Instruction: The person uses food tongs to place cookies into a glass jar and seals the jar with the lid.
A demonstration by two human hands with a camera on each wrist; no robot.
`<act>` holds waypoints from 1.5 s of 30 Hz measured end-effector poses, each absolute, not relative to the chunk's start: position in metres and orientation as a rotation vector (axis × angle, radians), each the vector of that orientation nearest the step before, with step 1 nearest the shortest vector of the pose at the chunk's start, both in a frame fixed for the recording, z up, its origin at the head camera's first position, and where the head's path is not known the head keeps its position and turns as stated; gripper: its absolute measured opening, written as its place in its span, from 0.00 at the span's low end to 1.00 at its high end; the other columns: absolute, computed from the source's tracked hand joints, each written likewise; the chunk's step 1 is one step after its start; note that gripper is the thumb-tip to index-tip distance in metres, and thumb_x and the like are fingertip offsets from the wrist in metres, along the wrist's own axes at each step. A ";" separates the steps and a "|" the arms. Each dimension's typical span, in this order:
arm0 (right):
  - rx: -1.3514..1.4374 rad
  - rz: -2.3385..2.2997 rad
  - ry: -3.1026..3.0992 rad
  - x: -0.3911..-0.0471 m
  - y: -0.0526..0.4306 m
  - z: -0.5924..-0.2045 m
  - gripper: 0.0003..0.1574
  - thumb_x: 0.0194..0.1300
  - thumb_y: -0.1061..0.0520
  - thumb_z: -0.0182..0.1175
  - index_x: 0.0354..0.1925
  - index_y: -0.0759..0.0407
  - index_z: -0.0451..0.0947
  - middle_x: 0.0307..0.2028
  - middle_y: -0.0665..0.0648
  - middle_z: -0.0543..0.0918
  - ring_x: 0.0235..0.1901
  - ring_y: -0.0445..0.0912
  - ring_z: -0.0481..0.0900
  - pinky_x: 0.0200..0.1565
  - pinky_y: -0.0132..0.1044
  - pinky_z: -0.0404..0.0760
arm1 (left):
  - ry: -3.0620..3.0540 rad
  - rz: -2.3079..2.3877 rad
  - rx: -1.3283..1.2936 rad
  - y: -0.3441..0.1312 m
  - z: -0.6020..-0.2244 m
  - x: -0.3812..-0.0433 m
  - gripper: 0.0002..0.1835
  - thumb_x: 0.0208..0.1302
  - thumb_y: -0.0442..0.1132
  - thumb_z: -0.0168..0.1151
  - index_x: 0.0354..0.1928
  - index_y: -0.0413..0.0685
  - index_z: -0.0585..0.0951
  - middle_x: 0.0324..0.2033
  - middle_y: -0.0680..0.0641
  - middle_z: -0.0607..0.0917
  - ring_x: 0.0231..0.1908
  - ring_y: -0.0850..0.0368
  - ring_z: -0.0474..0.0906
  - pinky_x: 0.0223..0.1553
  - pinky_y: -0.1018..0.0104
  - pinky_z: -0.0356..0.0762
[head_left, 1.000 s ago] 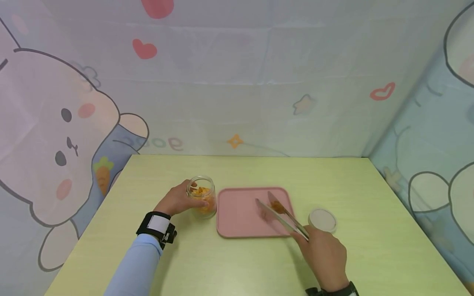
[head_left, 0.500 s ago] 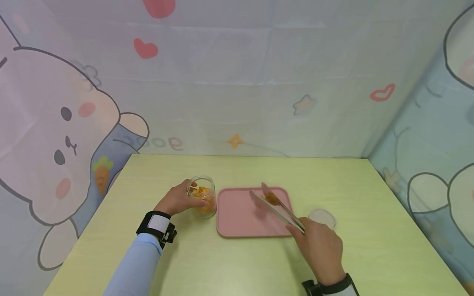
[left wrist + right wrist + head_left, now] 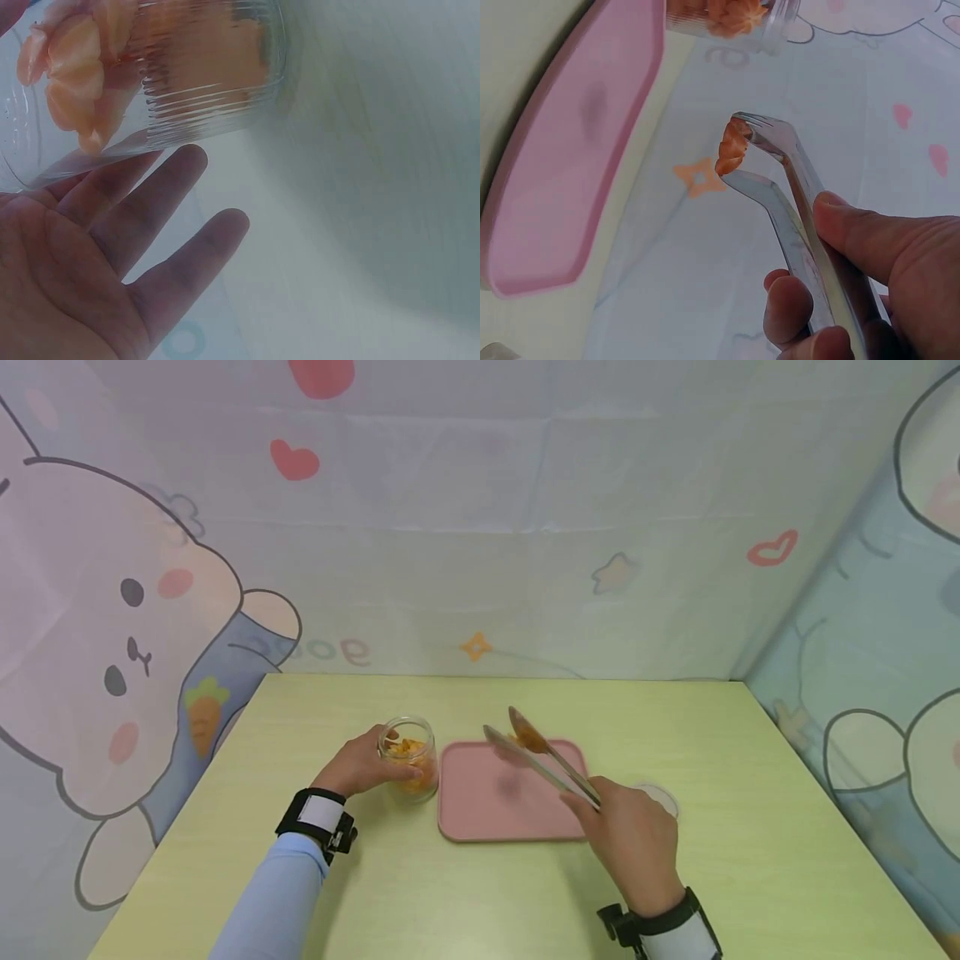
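My left hand (image 3: 367,762) grips a clear glass jar (image 3: 422,781) from its left side, thumb across the front. Orange twisted pieces (image 3: 75,75) lie inside the jar, whose mouth has no lid on it. In my right hand (image 3: 630,839) I hold metal tongs (image 3: 570,768), pinched between thumb and fingers. Between the tong tips is one orange twisted piece (image 3: 733,146), seen best in the right wrist view. The tongs hang above the far part of a pink tray (image 3: 480,802), pointing up and left toward the jar.
The pink tray lies right beside the jar on a pale yellow table (image 3: 420,893). A round whitish lid (image 3: 663,797) is on the table, partly hidden behind my right hand. A printed cloth backdrop (image 3: 525,527) stands along the table's far edge.
My right hand has moved left and away from me, carrying the tongs and the orange piece up over the tray toward the jar. My left hand and the jar stay put.
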State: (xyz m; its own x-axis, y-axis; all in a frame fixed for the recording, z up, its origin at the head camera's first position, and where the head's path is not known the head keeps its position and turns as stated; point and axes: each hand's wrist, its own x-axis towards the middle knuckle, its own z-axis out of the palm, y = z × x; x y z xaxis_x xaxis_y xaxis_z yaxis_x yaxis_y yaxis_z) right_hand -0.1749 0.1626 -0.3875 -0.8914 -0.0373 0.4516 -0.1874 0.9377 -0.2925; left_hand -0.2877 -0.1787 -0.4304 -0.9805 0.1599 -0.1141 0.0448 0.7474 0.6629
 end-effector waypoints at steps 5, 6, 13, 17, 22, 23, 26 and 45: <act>0.190 0.462 -2.620 -0.179 0.152 -0.377 0.23 0.54 0.42 0.68 0.18 0.53 0.72 0.08 0.47 0.60 0.07 0.41 0.57 0.09 0.33 0.49 | 2.782 1.048 0.168 -0.179 -0.432 -0.288 0.48 0.40 0.64 0.72 0.59 0.42 0.69 0.52 0.38 0.80 0.49 0.44 0.74 0.50 0.45 0.73; 0.195 0.459 -2.618 -0.180 0.150 -0.375 0.22 0.54 0.42 0.68 0.19 0.54 0.74 0.08 0.47 0.60 0.07 0.42 0.58 0.08 0.33 0.50 | 2.783 1.047 0.171 -0.179 -0.432 -0.289 0.48 0.40 0.64 0.72 0.59 0.42 0.69 0.52 0.38 0.80 0.49 0.44 0.74 0.50 0.45 0.73; 0.227 0.435 -2.615 -0.185 0.137 -0.364 0.23 0.53 0.40 0.68 0.21 0.56 0.74 0.08 0.49 0.62 0.07 0.43 0.59 0.09 0.34 0.50 | 2.793 1.037 0.162 -0.178 -0.433 -0.289 0.48 0.39 0.65 0.72 0.59 0.42 0.69 0.52 0.37 0.80 0.49 0.44 0.74 0.50 0.45 0.73; 0.249 0.445 -2.598 -0.187 0.130 -0.360 0.21 0.52 0.40 0.68 0.27 0.57 0.81 0.08 0.48 0.62 0.07 0.43 0.58 0.09 0.33 0.50 | 2.797 1.025 0.163 -0.178 -0.432 -0.289 0.48 0.40 0.64 0.72 0.59 0.42 0.69 0.52 0.38 0.80 0.48 0.45 0.74 0.50 0.45 0.73; 0.263 0.479 -2.599 -0.190 0.121 -0.355 0.23 0.52 0.39 0.68 0.40 0.53 0.87 0.07 0.49 0.69 0.07 0.43 0.61 0.08 0.34 0.54 | 2.796 1.031 0.163 -0.179 -0.432 -0.289 0.49 0.39 0.65 0.72 0.60 0.41 0.69 0.52 0.37 0.80 0.49 0.44 0.74 0.50 0.45 0.73; 0.264 0.493 -2.607 -0.191 0.119 -0.353 0.23 0.52 0.39 0.68 0.41 0.52 0.87 0.08 0.49 0.71 0.08 0.43 0.63 0.08 0.34 0.56 | 2.794 1.034 0.164 -0.179 -0.433 -0.289 0.49 0.39 0.65 0.72 0.60 0.42 0.69 0.52 0.37 0.80 0.49 0.44 0.74 0.50 0.45 0.73; 0.273 0.516 -2.629 -0.194 0.113 -0.350 0.21 0.52 0.38 0.67 0.40 0.49 0.88 0.12 0.49 0.78 0.09 0.43 0.67 0.08 0.36 0.60 | 2.794 1.042 0.164 -0.180 -0.435 -0.290 0.49 0.38 0.66 0.72 0.59 0.43 0.69 0.52 0.38 0.80 0.49 0.45 0.74 0.49 0.46 0.74; 0.462 0.415 -2.597 -0.207 0.079 -0.344 0.23 0.56 0.36 0.63 0.18 0.50 0.78 0.07 0.45 0.63 0.08 0.41 0.62 0.10 0.35 0.57 | 2.762 1.066 0.162 -0.180 -0.433 -0.288 0.54 0.39 0.67 0.71 0.65 0.43 0.65 0.58 0.37 0.76 0.55 0.42 0.71 0.55 0.42 0.71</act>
